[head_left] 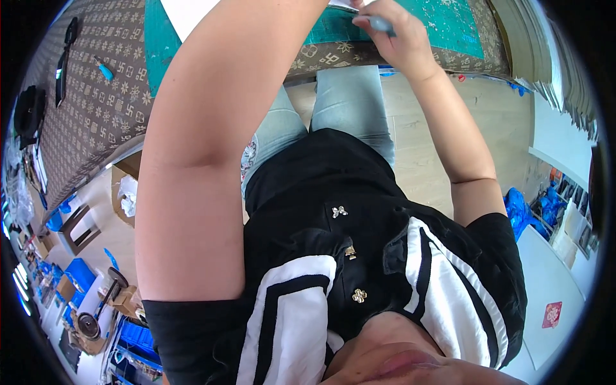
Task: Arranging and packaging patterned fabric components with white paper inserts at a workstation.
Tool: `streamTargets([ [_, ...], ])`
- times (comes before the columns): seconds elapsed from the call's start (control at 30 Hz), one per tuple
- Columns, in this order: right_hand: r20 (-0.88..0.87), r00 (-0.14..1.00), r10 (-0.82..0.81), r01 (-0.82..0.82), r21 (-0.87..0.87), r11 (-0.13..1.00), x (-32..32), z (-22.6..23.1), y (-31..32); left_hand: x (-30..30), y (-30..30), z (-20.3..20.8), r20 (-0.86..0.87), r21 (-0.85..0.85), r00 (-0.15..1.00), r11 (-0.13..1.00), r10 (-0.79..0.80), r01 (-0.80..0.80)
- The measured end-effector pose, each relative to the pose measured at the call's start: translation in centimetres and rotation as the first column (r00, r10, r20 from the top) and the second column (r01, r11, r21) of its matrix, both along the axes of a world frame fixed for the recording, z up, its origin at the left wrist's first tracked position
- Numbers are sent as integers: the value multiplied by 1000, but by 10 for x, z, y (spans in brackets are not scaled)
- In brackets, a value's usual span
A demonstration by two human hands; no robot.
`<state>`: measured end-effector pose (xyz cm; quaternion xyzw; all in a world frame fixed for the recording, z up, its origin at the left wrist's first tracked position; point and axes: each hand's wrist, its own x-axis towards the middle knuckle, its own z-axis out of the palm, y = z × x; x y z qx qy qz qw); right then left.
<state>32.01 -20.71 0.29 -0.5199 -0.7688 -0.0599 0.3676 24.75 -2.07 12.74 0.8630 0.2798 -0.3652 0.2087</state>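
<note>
My right hand (405, 40) is closed around a slim grey-blue handle (383, 25) at the top of the view. Its working end is too small and cut off to make out, so I cannot tell the kind of tool. This hand is over a green cutting mat (449, 29), whose right part carries pale scraps and scuffs. My left forearm (256, 58) stretches up across the mat, and the hand itself lies beyond the upper edge. White paper (186, 16) lies on the mat beside that arm.
A brown patterned cloth (102, 131) covers the table. On it, at the left, lie a small blue-handled tool (102, 68) and a long black tool (63, 64). A thick stack of sheets (545, 51) stands at the right. An open cardboard box (122, 192) sits below the table's left edge.
</note>
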Motion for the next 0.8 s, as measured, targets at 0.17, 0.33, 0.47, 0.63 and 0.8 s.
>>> streamTargets([
  [0.17,97,969,-229,236,-70,969,6,-15,-30,-13,-26,-17,220,278,975,959,-6,-57],
  [0.33,-769,622,-149,161,-61,985,15,-11,-45,-12,-23,-19,213,293,977,955,-19,-45],
  [0.47,-784,579,-226,141,-176,974,11,19,-40,-10,-22,-21,203,302,979,953,-31,-33],
  [0.63,-517,834,-192,17,-324,946,17,35,-28,-11,-28,-17,207,313,978,949,-33,-34],
  [0.8,-124,991,-40,13,-218,976,17,46,-11,-10,-26,-13,172,262,985,964,6,-51],
])
